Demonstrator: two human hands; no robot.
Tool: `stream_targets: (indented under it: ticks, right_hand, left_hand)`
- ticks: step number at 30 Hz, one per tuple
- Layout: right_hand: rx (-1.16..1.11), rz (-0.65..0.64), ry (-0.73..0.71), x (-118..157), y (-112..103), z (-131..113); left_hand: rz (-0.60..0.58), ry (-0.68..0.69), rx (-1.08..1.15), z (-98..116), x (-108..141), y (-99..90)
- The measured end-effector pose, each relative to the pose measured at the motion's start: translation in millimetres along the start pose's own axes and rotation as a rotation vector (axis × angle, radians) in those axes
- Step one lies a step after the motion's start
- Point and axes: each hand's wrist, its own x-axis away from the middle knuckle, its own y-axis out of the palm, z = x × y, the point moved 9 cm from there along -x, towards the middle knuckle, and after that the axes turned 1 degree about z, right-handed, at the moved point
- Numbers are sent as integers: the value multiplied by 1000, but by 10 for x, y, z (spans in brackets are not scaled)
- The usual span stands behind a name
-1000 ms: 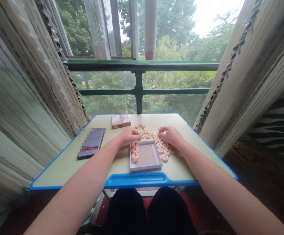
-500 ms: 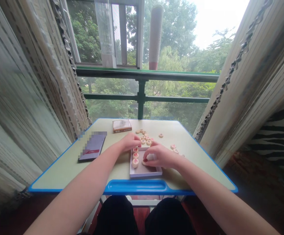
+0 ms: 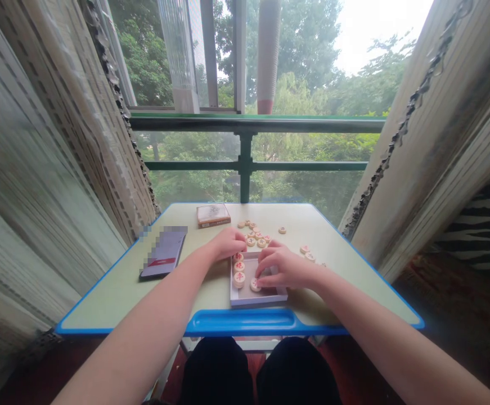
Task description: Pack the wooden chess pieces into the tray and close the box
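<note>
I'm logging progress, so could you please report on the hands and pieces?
Right hand touching a piece in the open box. Left hand at box's far left corner, grip unclear. Loose pieces beyond; nothing visibly blocking.

Over near the tabletop's (image 3: 113,301) front edge, the right hand (image 3: 282,263) has its fingers (image 3: 265,279) on a round piece (image 3: 255,286) in a shallow box (image 3: 258,301); the left hand (image 3: 228,243) is at the box's far left corner, by red-lettered pieces (image 3: 239,266).
</note>
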Motion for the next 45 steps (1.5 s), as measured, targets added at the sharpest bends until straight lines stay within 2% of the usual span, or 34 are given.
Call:
stream_targets:
  ticks: [7,11,21,31,36,41,45]
  right_hand:
    - [-32,-42,112,24,-13,60]
    - [-40,-99,55,18,66,-5]
    - [-5,-59,54,-18,107,-17]
    - [-10,-105,-24,-93,167,-158]
    - [-11,-102,19,-83,166,-142]
    - [-75,-98,130,-67,142,-101]
    - [-54,-34,157,-64,91,-140]
  left_hand:
    - [14,-9,-1,3,2,-17]
    - [13,2,-3,-6,-11,0]
    - [-10,-68,166,-142,-77,28]
    - [-5,-59,80,-126,-76,22]
    - [-25,-36,58,-139,-106,38]
    - [-24,-25,42,-131,-112,31]
    - [-30,-43,52,-118,-98,32]
